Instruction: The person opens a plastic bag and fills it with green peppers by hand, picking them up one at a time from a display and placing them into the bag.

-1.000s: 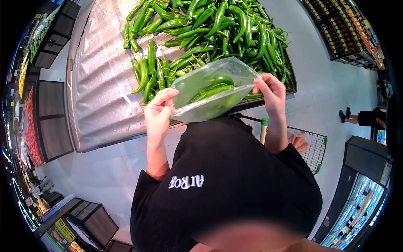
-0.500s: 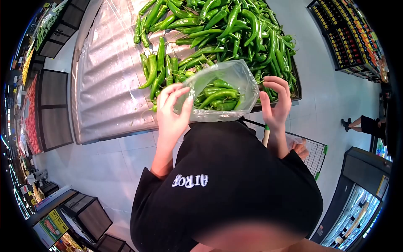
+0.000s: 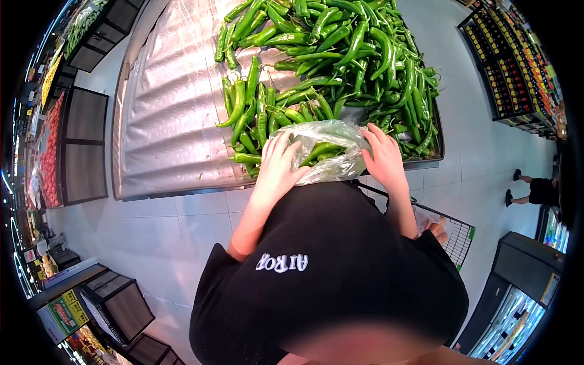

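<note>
A clear plastic bag (image 3: 340, 170) with green chili peppers (image 3: 322, 149) inside rests at the front edge of the display, close against my body. My left hand (image 3: 277, 165) holds the bag's left side, thumb in front and fingers over its rim. On the other side, my right hand (image 3: 385, 159) has its fingers and thumb at the right rim, curled around the plastic. Folds of the bag partly cover the peppers in it. Behind the bag lies a large heap of loose green chili peppers (image 3: 359, 55).
A ridged, plastic-covered display surface (image 3: 164, 109) extends left of the heap. A shopping cart (image 3: 456, 234) with a bagged item stands by my right side. Shelves of jars (image 3: 508, 67) are at the far right, and a person's legs (image 3: 520, 190) show in the aisle.
Both hands have moved in toward the bag, and its mouth has drawn down and narrowed. My right hand, apart from the bag before, now meets its rim. The view has shifted slightly.
</note>
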The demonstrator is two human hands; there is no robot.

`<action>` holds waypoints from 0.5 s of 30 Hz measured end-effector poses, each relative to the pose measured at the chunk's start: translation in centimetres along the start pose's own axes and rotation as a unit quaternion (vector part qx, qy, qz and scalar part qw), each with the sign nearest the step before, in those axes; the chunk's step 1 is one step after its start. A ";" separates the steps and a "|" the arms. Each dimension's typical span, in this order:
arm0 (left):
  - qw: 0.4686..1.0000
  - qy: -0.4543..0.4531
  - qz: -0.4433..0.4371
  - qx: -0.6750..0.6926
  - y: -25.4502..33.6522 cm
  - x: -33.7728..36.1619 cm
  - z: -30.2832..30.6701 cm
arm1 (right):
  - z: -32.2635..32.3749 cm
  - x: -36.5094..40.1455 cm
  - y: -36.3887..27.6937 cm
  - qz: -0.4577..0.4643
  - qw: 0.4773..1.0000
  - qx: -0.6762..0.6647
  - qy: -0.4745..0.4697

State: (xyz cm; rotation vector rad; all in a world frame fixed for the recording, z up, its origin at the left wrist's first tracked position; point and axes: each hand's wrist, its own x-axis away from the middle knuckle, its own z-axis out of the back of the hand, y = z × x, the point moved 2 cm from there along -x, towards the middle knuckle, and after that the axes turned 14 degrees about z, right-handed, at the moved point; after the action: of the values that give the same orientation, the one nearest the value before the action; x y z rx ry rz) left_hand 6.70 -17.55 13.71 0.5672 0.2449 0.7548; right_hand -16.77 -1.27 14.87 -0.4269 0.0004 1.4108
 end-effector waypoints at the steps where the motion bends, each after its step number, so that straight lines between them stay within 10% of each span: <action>1: 1.000 0.004 -0.019 0.015 0.5 0.1 0.3 | 0.1 0.1 0.0 -0.008 0.999 -0.038 0.010; 8: 0.973 0.115 -0.152 0.131 1.8 -2.3 4.1 | 3.4 -1.9 -3.1 0.027 0.976 -0.125 0.179; 15: 0.966 0.209 0.152 -0.011 -11.0 -6.8 2.5 | 3.1 -2.0 -6.1 0.152 0.960 -0.193 0.131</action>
State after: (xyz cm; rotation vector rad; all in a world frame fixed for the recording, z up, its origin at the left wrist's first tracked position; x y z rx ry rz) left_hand 9.20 -29.76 9.59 0.4231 0.5475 1.1747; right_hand -12.09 -2.85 19.94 -0.9703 0.0064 1.6504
